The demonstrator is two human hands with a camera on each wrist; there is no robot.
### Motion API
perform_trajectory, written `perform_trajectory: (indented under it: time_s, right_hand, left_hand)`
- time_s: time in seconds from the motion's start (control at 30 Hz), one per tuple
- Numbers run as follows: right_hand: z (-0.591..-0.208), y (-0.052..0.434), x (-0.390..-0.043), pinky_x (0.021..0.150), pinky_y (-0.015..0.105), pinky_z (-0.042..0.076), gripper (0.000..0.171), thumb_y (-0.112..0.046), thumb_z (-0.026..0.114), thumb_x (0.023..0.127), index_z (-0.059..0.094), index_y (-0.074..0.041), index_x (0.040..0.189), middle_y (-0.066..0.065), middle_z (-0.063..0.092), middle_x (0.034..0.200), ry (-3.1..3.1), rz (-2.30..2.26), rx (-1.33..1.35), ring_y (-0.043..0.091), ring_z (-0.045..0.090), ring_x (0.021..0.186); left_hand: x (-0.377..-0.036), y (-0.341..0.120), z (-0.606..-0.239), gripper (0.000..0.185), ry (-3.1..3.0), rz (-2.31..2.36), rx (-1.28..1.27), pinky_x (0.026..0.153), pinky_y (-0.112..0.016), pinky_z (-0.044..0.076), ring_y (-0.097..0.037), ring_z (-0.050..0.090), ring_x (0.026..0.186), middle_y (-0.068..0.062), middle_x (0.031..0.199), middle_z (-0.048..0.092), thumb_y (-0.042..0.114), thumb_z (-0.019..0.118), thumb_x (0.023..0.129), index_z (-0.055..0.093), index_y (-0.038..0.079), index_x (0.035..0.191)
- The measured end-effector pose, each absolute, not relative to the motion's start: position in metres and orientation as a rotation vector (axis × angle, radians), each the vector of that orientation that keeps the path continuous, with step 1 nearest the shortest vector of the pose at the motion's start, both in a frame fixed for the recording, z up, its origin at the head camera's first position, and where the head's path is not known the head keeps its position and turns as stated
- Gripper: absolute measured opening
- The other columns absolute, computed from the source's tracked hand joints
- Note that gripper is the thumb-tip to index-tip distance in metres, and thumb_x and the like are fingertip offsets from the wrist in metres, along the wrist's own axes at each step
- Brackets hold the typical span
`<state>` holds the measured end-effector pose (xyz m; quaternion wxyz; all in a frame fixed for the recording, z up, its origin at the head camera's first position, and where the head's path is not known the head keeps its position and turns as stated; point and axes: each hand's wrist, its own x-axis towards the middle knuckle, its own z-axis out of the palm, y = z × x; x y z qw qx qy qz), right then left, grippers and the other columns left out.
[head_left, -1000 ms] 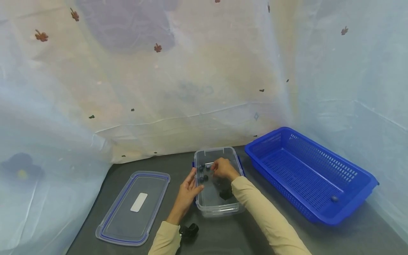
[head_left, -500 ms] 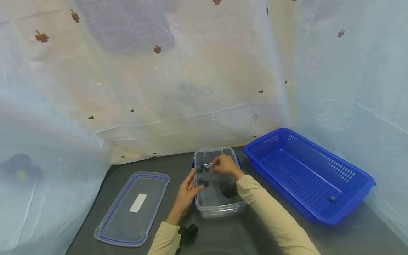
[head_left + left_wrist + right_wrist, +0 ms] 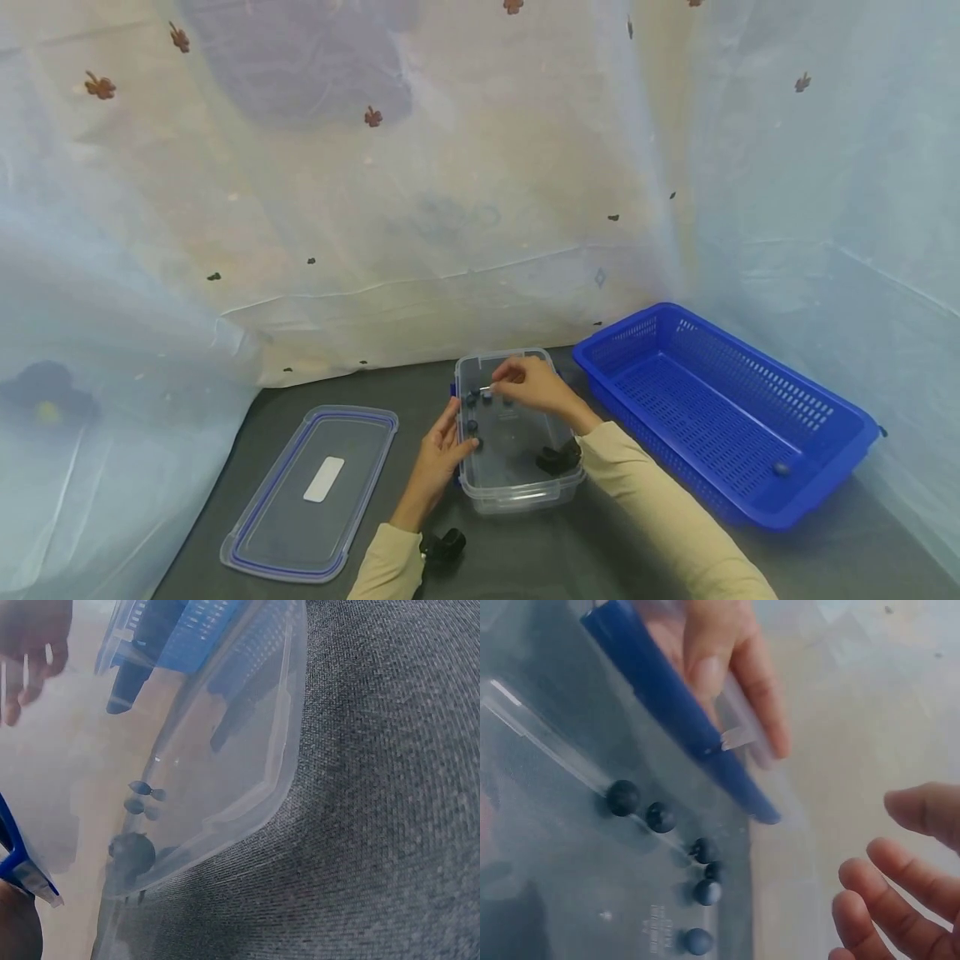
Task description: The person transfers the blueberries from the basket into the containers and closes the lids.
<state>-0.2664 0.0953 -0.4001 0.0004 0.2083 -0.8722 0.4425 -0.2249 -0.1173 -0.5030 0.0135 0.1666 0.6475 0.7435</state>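
A clear plastic container (image 3: pixel 517 500) with blue side latches stands on the grey table. Several dark blueberries (image 3: pixel 472 426) lie inside, mostly along its left side; the right wrist view shows the blueberries (image 3: pixel 660 817) more closely. My left hand (image 3: pixel 437 454) holds the container's left wall, thumb over the rim and fingers outside, beside the blue latch (image 3: pixel 675 716). Above the container's far half is my right hand (image 3: pixel 536 387). Seen in the right wrist view, the right hand (image 3: pixel 900 889) has its fingers apart with nothing between them.
On the left lies the container's lid (image 3: pixel 300 500), with a blue seal and a white label. A blue perforated basket (image 3: pixel 720 417) stands at the right, with one blueberry (image 3: pixel 782 469) near its front end. Patterned sheeting (image 3: pixel 450 208) hangs behind and beside the table.
My right hand has lifted slightly and its forearm has swung right. A blueberry near my left thumb has rolled toward the container's front, and another shows below my right hand. My left hand stays.
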Motion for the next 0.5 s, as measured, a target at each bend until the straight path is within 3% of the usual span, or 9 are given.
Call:
perform_trajectory:
  time_s: [0.17,0.37,0.5]
  right_hand:
    - [-0.389,0.106,-0.256,0.075,0.037,0.055,0.024,-0.028,0.067,0.091,0.068,-0.009,0.106,-0.002,0.067,0.094,-2.698,1.373,0.621,0.016,0.063,0.084]
    - [-0.37,0.128,-0.242,0.062,0.034,0.054,0.026,-0.029,0.068,0.091,0.066,-0.009,0.107,0.001,0.066,0.094,-2.618,1.398,0.606,0.018,0.062,0.08]
    - [-0.358,0.15,-0.236,0.064,0.035,0.053,0.025,-0.029,0.068,0.09,0.066,-0.009,0.105,0.0,0.067,0.092,-2.573,1.345,0.572,0.019,0.062,0.081]
  left_hand:
    - [-0.225,-0.117,-0.504,0.074,2.024,2.317,0.534,0.111,-0.027,0.024,-0.033,0.017,0.143,-0.017,0.159,0.011,-0.007,0.064,0.088,0.023,-0.006,0.15]
    - [-0.224,-0.117,-0.504,0.074,2.011,2.329,0.539,0.11,-0.026,0.025,-0.033,0.018,0.143,-0.017,0.159,0.011,-0.008,0.063,0.088,0.023,-0.006,0.15]
    - [-0.224,-0.116,-0.504,0.074,2.0,2.338,0.556,0.11,-0.024,0.026,-0.034,0.016,0.143,-0.019,0.159,0.01,-0.008,0.063,0.088,0.022,-0.007,0.15]
